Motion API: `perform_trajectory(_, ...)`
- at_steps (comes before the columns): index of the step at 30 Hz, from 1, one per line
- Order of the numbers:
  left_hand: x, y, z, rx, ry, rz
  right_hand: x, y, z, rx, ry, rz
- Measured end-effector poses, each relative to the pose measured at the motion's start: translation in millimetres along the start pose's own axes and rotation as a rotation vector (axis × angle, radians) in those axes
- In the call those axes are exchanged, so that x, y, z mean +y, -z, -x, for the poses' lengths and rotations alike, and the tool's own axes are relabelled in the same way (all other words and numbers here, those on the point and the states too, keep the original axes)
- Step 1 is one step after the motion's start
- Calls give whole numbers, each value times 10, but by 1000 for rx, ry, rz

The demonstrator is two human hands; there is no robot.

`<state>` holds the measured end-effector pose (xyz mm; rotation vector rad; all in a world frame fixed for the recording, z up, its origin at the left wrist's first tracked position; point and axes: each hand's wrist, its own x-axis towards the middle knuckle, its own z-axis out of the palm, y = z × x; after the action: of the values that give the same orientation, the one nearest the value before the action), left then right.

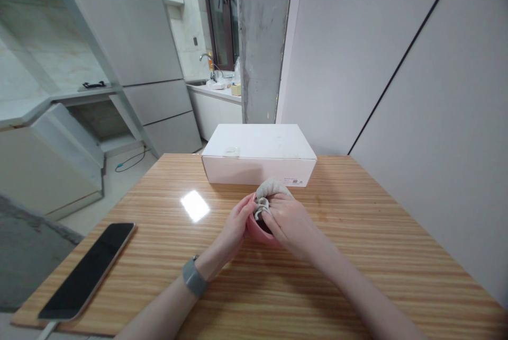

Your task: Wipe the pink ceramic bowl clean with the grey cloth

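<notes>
A small pink cup [256,232] stands on the wooden table [357,255], a little in front of a white box. My left hand [235,226] is wrapped round the cup's left side. My right hand [289,222] is closed on a grey-beige cloth [269,191] that is bunched at the cup's mouth and partly pushed inside it. The cloth's upper part bulges above my fingers. A grey band sits on my left wrist. Most of the cup is hidden by both hands.
A closed white cardboard box [259,153] lies at the table's far edge. A dark phone [88,269] lies face up near the table's front left corner. A pale wall runs along the right. A fridge and kitchen counter stand beyond the table on the left.
</notes>
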<state>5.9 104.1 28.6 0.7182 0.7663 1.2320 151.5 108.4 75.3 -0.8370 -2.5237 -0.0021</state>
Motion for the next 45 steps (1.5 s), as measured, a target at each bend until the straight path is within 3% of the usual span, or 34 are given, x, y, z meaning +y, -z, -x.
perform_trajectory(3, -2, -24, 35, -68, 13, 84, -17, -40, -7, 59, -81, 44)
perform_trajectory(7, -4, 28, 38, -141, 111, 161, 3, -8, -1, 3, -1, -1)
perform_trajectory(16, 9, 121, -32, -90, 253, 6, 56, 83, 40, -78, -23, -310)
perform_trajectory(24, 17, 51, -17, 51, 145, -1, 66, 34, 36, -64, 9, -143)
perform_trajectory(33, -16, 47, 27, -70, 139, 49, 127, 5, 29, -40, 86, 44)
perform_trajectory(40, 67, -26, -2, -167, 215, 148, 4, 47, 14, -50, 139, -42)
perform_trajectory(45, 49, 2, -4, -126, 229, 91, 14, 27, 29, -89, 94, -83)
